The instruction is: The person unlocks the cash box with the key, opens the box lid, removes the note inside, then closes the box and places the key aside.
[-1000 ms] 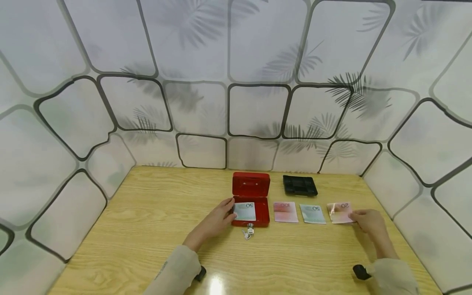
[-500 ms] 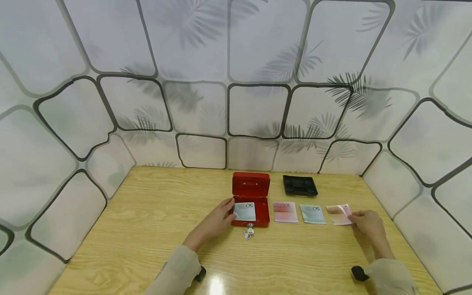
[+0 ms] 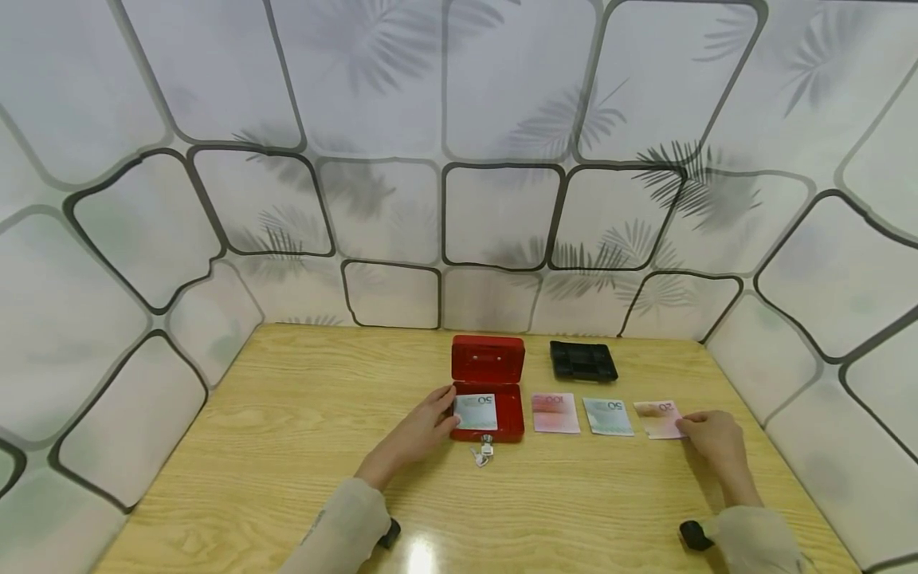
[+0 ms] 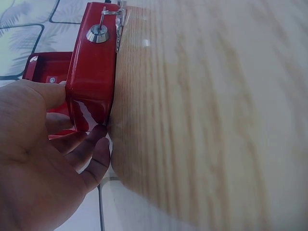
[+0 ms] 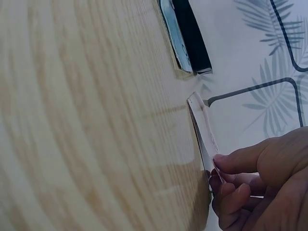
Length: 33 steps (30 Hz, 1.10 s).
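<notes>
My left hand (image 3: pixel 425 422) grips the left side wall of an open red cash box (image 3: pixel 511 413), thumb over the rim and fingers down the outside. Inside the box lies a bluish-green 50 banknote (image 3: pixel 475 411). Keys (image 3: pixel 483 454) hang from the lock (image 4: pixel 98 33) on its front. At the right, my right hand (image 3: pixel 717 437) pinches the right edge of a pink 20 banknote (image 3: pixel 658 419) between thumb and fingers. In the right wrist view, this banknote (image 5: pixel 204 126) shows edge-on, low over the tabletop.
A pink 100 banknote (image 3: pixel 555 413) and a bluish-green 50 banknote (image 3: pixel 609 417) lie in a row between the box and my right hand. Behind them sits a black compartment tray (image 3: pixel 583 361). The wooden table (image 3: pixel 301 399) ends at a patterned curtain-like backdrop (image 3: pixel 502 215).
My right hand has shifted slightly left with the pink 20 banknote; the note tilted up, then came down flatter. My left hand stays on the cash box.
</notes>
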### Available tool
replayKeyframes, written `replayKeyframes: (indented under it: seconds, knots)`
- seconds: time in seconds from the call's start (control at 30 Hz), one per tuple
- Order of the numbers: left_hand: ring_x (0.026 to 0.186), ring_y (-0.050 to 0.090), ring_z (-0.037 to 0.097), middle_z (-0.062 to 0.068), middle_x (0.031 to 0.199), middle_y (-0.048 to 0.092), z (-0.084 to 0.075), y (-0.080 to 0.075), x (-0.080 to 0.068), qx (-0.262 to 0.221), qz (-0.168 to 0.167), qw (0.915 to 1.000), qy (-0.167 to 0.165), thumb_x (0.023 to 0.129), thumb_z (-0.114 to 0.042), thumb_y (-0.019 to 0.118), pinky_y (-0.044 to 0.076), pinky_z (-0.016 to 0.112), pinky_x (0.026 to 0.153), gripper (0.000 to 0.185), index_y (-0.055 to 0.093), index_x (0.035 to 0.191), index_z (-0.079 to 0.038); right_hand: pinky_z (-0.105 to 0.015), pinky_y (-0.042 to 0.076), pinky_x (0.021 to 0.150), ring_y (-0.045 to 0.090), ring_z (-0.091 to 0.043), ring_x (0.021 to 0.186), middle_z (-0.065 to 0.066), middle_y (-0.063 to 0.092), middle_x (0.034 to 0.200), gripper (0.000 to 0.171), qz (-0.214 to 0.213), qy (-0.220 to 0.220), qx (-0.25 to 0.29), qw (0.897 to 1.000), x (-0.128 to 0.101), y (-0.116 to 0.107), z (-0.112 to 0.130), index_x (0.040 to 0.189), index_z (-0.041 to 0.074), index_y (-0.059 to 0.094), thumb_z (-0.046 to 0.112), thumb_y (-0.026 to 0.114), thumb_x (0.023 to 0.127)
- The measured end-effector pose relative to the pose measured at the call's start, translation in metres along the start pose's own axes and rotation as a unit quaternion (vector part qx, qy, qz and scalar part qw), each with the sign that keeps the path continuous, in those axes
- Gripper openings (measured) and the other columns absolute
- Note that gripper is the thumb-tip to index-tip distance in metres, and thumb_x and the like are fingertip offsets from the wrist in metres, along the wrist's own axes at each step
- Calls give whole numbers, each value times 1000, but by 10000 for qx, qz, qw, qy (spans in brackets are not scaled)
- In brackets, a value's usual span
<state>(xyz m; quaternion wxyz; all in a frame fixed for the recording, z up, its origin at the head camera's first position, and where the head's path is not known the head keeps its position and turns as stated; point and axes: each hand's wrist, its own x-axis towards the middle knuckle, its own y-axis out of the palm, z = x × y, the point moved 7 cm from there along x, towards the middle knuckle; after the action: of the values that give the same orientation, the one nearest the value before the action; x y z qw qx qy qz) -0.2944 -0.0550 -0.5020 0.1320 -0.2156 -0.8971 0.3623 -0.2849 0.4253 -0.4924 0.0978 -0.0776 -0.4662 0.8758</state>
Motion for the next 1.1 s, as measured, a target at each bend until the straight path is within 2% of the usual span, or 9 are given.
replayKeyframes:
  seconds: [0.17,0.3,0.37,0.5,0.6,0.73,0.83,0.93,1.1]
  knots:
    - [149,33,42,29,162,30,1,0,0,-35,-21,10000,-32,108,-15,55,31,55,119,59,32,155,12,-51,54,71,61,-57,101,-40,63,117,43,17,191,-196,9996,-5,-2,1,114,-15,68,25,60,101]
    - [149,33,40,27,162,31,3,1,1,2,-19,9999,-108,108,-16,55,31,53,120,59,32,156,11,-53,54,67,59,-60,104,-40,59,125,52,-48,442,-322,9985,-11,-7,4,124,-14,63,33,56,103]
    - [149,33,39,27,163,31,3,1,1,13,-23,9999,-128,108,-17,55,31,52,120,59,32,156,10,-53,55,66,59,-59,104,-40,58,128,55,-48,388,-252,9989,-15,-10,9,127,-14,61,35,53,104]
    - [149,33,39,27,162,31,1,0,1,17,-23,9999,-125,108,-16,55,31,52,120,59,32,156,10,-58,54,77,57,-58,110,-39,59,129,55,-123,1,72,9999,-20,-11,26,129,-16,59,34,50,107]
    - [149,33,40,27,162,31,0,0,1,22,-11,9999,-113,108,-16,55,31,53,120,59,32,156,11,-50,57,79,63,-51,106,-37,63,123,53,-159,-130,558,9982,-24,-10,39,130,-16,59,31,53,107]
    - [148,34,41,28,162,32,-1,0,0,31,-14,10000,-88,108,-15,55,31,53,119,59,32,155,12,-32,58,71,69,-28,94,-35,61,128,57,169,21,1323,9911,-31,-3,53,138,-16,54,33,53,108]
    - [149,34,41,28,162,31,-2,0,0,30,-22,9999,-101,108,-15,55,31,53,119,59,32,155,12,-31,59,74,67,-18,94,-34,58,136,60,456,86,1595,9861,-37,4,64,143,-14,50,35,51,109]
    - [149,33,41,28,162,31,-1,0,0,22,-2,9999,-118,108,-15,55,31,53,119,59,32,155,12,-33,60,75,67,-19,95,-30,61,134,61,590,10,1695,9838,-41,11,74,144,-13,50,38,51,109]
    - [148,33,42,29,161,31,-3,0,0,11,5,10000,-99,108,-14,55,31,54,119,59,32,155,13,-36,59,76,68,-28,102,-26,65,131,64,754,-284,1784,9807,-47,24,93,142,-12,53,43,49,110]
